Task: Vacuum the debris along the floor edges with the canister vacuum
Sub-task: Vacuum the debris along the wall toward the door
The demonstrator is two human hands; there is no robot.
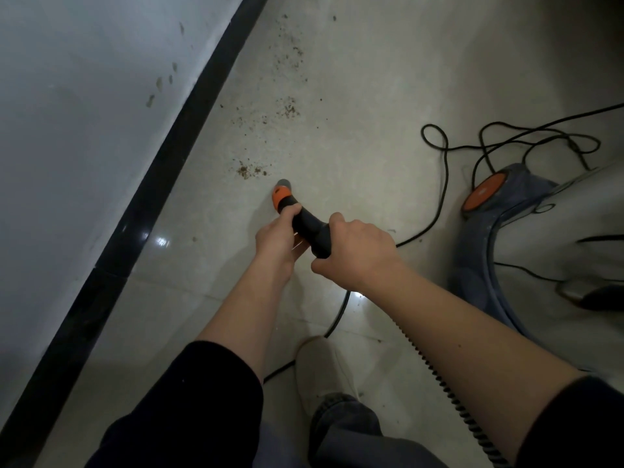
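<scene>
A black vacuum handle [309, 228] with an orange collar [283, 197] and a grey nozzle tip points down at the pale tiled floor. My left hand [275, 236] grips it just behind the collar. My right hand [354, 251] grips its rear end. A ribbed black hose [439, 376] runs back from the handle under my right forearm. Brown debris [248, 170] lies just beyond the nozzle tip, and more crumbs [288, 108] are scattered further along the floor near the black baseboard [162, 157].
The blue canister vacuum [499, 238] with an orange wheel [484, 190] sits at the right. Its black power cord [442, 170] loops over the floor behind it. A white wall [84, 96] stands left. My shoe [319, 369] is below the hands.
</scene>
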